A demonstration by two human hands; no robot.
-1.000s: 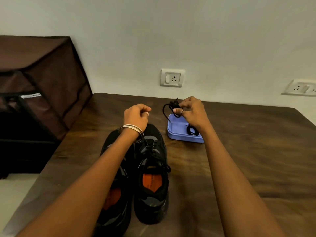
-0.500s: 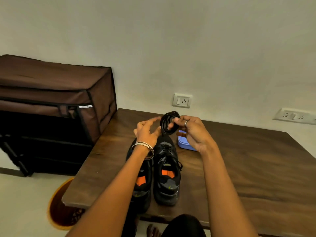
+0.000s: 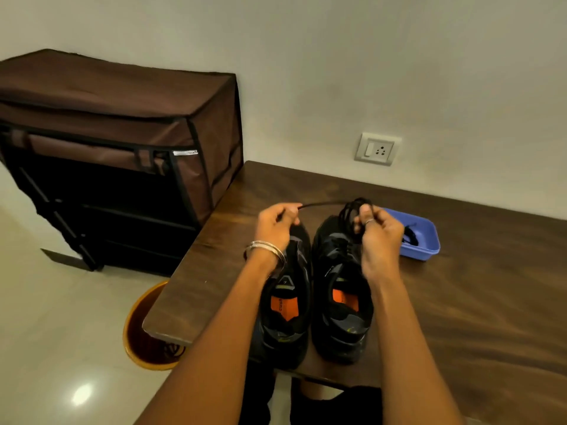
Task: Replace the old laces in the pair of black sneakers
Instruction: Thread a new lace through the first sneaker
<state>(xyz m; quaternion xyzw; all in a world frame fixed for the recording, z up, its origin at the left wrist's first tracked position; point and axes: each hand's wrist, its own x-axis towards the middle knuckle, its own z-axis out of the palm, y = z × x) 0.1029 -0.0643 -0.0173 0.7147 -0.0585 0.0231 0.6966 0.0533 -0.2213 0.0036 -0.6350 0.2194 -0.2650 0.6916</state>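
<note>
Two black sneakers (image 3: pixel 313 289) side by side, toes far, orange insoles showing, coiled black lace (image 3: pixel 352 217) above them, one strand drawn left

Dim, warm indoor light from overhead; bright glare spot on floor tiles (image 3: pixel 82 394) at lower left. Soft focus throughout, dark sneakers (image 3: pixel 313 289) losing detail, wide-angle bowing near frame edges.

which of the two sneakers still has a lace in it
The right sneaker, nearer the blue tray: black lacing crosses its tongue. The left sneaker beside it shows a bare tongue with no lace.
</note>
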